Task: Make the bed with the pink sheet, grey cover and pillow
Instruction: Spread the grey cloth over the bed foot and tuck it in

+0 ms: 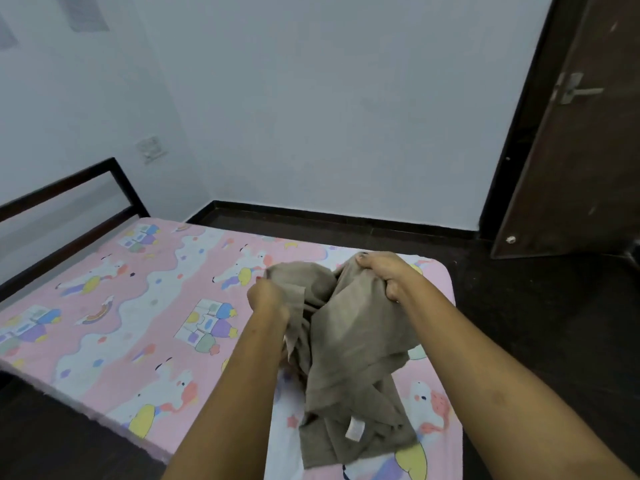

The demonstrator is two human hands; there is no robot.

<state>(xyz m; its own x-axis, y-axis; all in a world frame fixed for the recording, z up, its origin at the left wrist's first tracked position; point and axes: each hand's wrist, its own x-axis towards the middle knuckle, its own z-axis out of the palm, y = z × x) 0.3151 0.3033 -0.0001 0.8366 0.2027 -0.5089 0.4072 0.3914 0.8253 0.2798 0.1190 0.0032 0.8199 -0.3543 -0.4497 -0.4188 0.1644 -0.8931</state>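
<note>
1. Forearms (225,393) reach out from the bottom edge. Between them hangs the grey cover (349,341), bunched and twisted, with its lowest folds lying on the pink sheet (138,306) at the near end.
2. The left hand (268,297) is clenched round a gathered wad at the cover's upper left. The right hand (384,271) grasps the top fold, fingers curled under and thumb over it.
3. The cover looks like thin, soft woven cloth. It droops straight from both grips and creases easily, so it should be light, limp and unbreakable. It seems more likely to tangle than to slip.
4. A better hold would probably be two neighbouring corners or one straight edge, with the hands spread well apart. That way the cloth can be shaken open and floated down flat. The present grips sit in the middle of the bunch, and no corner can be picked out for certain.
5. A small white tag (355,429) is sewn near the lower hem, and it may mark an edge to work from. Any print on it is too blurred to read.
6. The sheet carries cartoon animals, rainbows and houses but no readable words. It lies spread smooth, so that step looks done. No pillow is in view.
7. Further out are a dark headboard (69,188), a wall switch (151,148), a brown door (571,168) with a metal handle (576,90), and a dark floor (519,306).
</note>
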